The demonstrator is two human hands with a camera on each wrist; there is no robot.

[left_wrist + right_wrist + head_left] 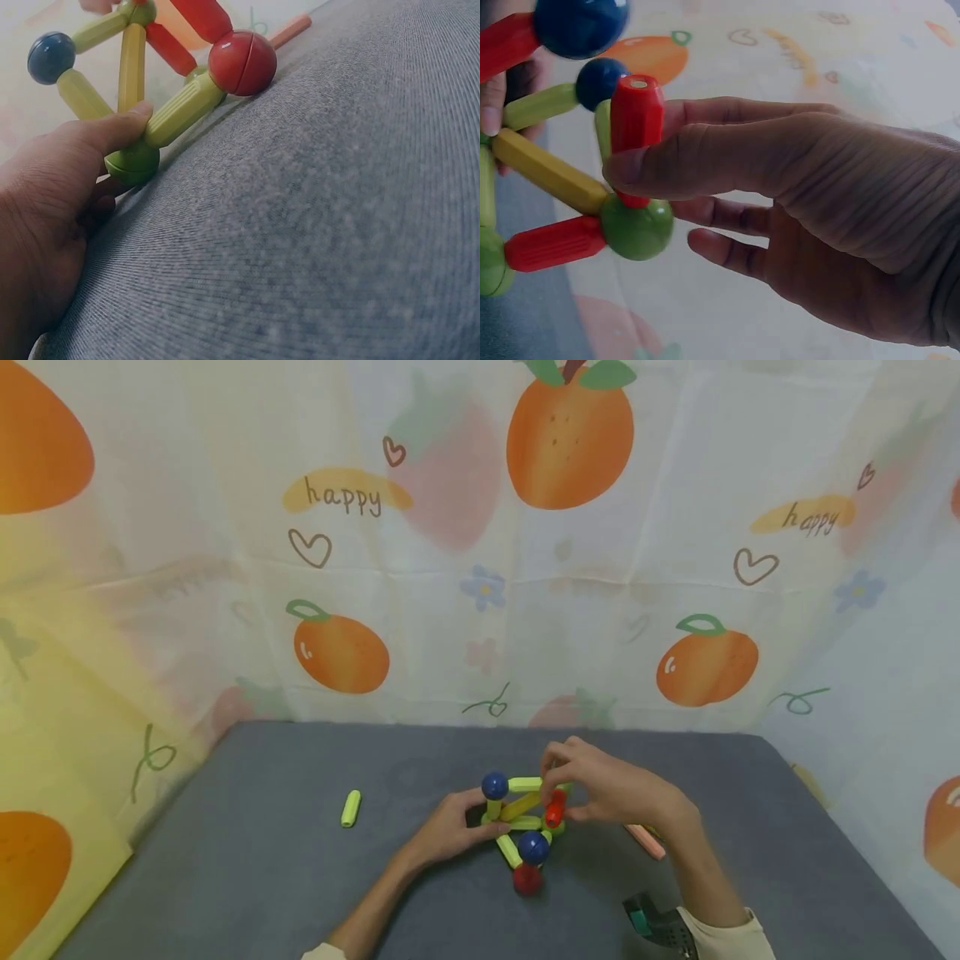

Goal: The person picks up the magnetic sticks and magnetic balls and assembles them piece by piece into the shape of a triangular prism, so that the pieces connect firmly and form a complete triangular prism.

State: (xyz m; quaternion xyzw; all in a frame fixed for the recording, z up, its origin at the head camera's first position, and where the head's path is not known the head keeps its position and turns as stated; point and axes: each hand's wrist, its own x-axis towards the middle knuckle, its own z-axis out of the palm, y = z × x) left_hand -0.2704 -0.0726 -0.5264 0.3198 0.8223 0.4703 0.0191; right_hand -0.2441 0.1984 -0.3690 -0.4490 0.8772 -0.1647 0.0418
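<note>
A frame of magnetic rods and balls stands on the table: a blue ball [495, 785] at the upper left, another at the front above a red ball [527, 879], and several yellow-green rods between. My left hand [450, 831] holds its left corner, thumb over the rod ends by a green ball [135, 165]; the other fingers are partly hidden. At the other side, my right hand [603, 783] pinches a red rod [637, 112] between thumb and index finger. The rod's lower end meets a green ball [639, 231], where a yellow rod [551, 171] also joins.
A loose yellow-green rod [350, 808] lies on the grey table [247, 860], left of the frame. Beyond the right hand lies a salmon-coloured rod [647, 842], partly covered by the forearm. A printed cloth [555, 610] hangs behind the table.
</note>
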